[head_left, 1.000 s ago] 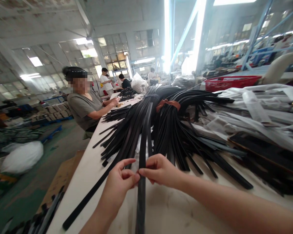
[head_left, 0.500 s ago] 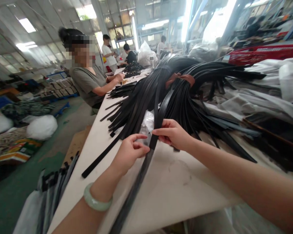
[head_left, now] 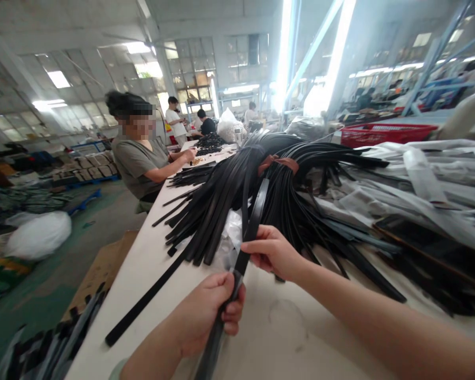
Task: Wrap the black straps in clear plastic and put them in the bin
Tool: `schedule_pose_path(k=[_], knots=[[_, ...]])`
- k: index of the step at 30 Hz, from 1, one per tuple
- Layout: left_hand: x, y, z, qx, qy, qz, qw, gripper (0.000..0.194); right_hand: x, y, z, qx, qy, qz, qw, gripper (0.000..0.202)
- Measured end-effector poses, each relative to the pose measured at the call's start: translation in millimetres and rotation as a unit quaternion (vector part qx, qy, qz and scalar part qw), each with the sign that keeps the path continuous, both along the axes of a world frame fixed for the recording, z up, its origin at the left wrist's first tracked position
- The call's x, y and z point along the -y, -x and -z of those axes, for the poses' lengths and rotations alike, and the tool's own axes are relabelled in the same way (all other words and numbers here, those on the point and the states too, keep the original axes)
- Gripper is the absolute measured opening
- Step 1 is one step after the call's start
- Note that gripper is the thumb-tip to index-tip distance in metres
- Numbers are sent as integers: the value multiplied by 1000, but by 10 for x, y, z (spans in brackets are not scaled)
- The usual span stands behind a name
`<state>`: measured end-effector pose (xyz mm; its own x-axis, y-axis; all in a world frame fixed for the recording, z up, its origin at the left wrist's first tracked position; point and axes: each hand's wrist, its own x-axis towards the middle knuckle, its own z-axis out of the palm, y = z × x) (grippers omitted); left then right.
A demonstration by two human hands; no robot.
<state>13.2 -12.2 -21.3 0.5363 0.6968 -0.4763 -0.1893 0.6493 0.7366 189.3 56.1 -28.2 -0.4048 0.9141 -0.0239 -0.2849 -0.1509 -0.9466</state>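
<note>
A long black strap [head_left: 256, 214] runs from the pile down toward the bottom of the view, its lower part inside a clear plastic sleeve [head_left: 210, 354]. My left hand [head_left: 216, 309] is wrapped round the sleeved part. Just above it, my right hand [head_left: 271, 252] pinches the bare strap between thumb and fingers. Beyond my hands lies a big heap of black straps [head_left: 225, 195], with a brown tie [head_left: 279, 163] round one bundle. Crumpled clear plastic [head_left: 230, 237] sits beside the strap.
The pale table [head_left: 142, 264] stretches away from me. Across its left edge stands a person [head_left: 136, 153] handling small items. White plastic sleeves [head_left: 423, 169] pile up at the right, before a red crate [head_left: 386, 134]. More straps [head_left: 59, 338] stand at the lower left.
My left hand has closed round the sleeved strap, where its fingers were just pinching near the sleeve's end. The view has tilted up, and both hands appear lower.
</note>
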Motion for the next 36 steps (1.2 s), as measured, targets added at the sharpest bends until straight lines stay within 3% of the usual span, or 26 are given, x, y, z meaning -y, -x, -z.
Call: schedule_pose_path(k=[6,11,13,17,23,28,31,36], knots=[[-17,-25,-17,4,-41,-24,999,33,76,31,-8,17,-27,-41,999,30],[-5,-45,-5,-28,-50,-30,998,33,83,44,14,75,-50,-131,987,40],[-2,-41,-13,-39,-49,-21,998,33,10,24,19,37,-17,-78,996,39],[-17,-32,-42,-62,-59,-32,996,35,-134,-7,42,-47,4,90,995,39],[0,-43,-32,-44,-81,-48,995,36,23,95,83,42,-62,58,995,41],[-11,-23,-10,-49,-69,-46,995,43,22,29,36,50,-77,42,995,40],[-37,22,-17,-37,-28,-14,999,55,-86,-66,31,42,-88,79,992,36],[-33,39,11,-70,-56,20,996,41,-216,-162,28,66,-121,156,978,34]])
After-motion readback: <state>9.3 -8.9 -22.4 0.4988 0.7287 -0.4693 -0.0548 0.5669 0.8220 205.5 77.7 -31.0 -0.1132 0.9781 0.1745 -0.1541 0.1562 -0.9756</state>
